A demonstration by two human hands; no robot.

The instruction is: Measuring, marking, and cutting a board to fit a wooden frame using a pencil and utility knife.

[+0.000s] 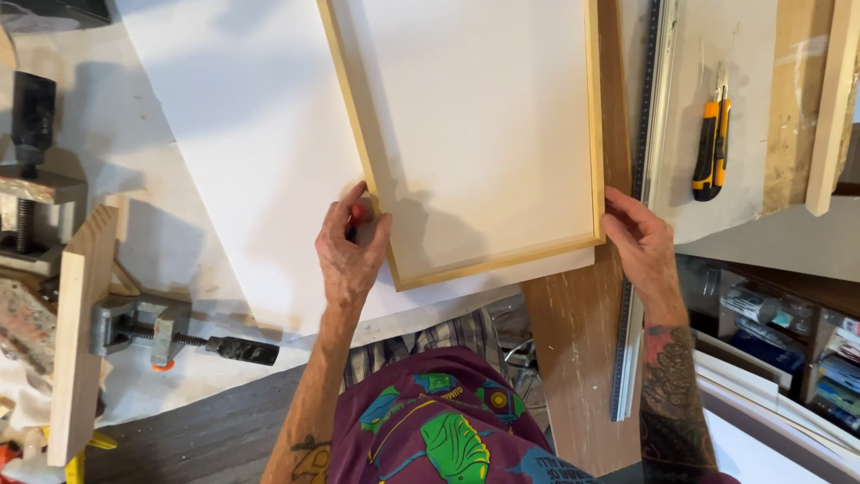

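A shallow wooden frame (595, 134) with a white panel inside lies face-up on a large white sheet (242, 152). My left hand (351, 246) presses against the frame's lower left edge and holds a small red-tipped tool (359, 214) between thumb and fingers. On the other side, my right hand (638, 237) touches the frame's lower right corner with its fingertips, fingers apart, holding nothing.
A long metal ruler (638, 224) runs along a wooden board (573, 358) to the right of the frame. An orange utility knife (709, 148) lies further right. A metal clamp (161, 332) grips a wooden piece (81, 332) at left. Shelves with boxes sit at lower right.
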